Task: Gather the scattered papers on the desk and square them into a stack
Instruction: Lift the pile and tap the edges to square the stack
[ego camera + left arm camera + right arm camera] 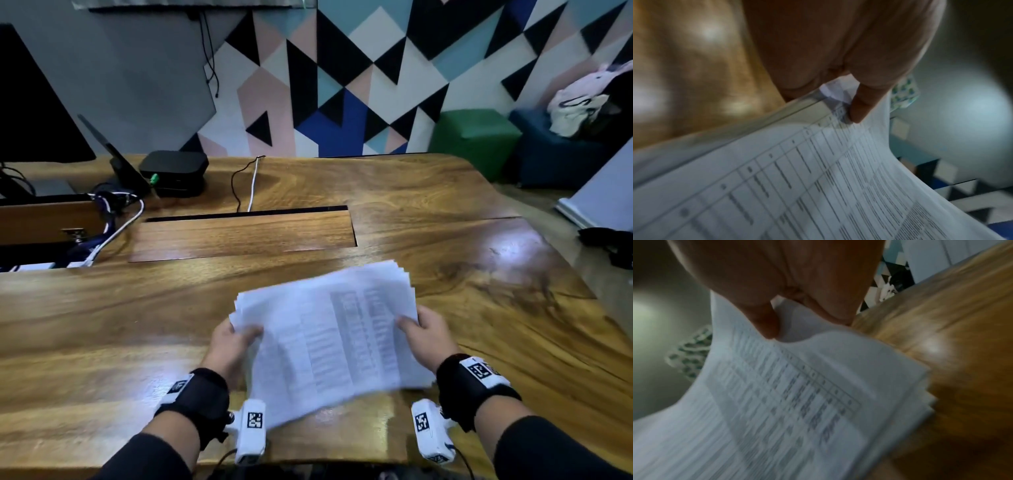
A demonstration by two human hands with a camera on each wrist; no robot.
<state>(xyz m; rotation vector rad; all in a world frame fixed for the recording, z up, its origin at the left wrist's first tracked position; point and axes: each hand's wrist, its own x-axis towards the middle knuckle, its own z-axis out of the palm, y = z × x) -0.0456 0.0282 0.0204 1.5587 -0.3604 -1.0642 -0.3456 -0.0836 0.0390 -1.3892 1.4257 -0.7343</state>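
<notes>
Papers [329, 335] lifted off desk [102, 325], left hand [229, 346] and right hand [424, 332] pinching opposite side edges, long axis running away, far corners fanned.

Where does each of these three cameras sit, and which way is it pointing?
Head: worn on the head, looking forward and down at the desk; shows left hand and right hand holding the papers.
Left wrist: looks along the left hand at its thumb on the printed sheets.
Right wrist: looks along the right hand at the uneven sheet edges.
Shared: all three show the papers and desk.
</notes>
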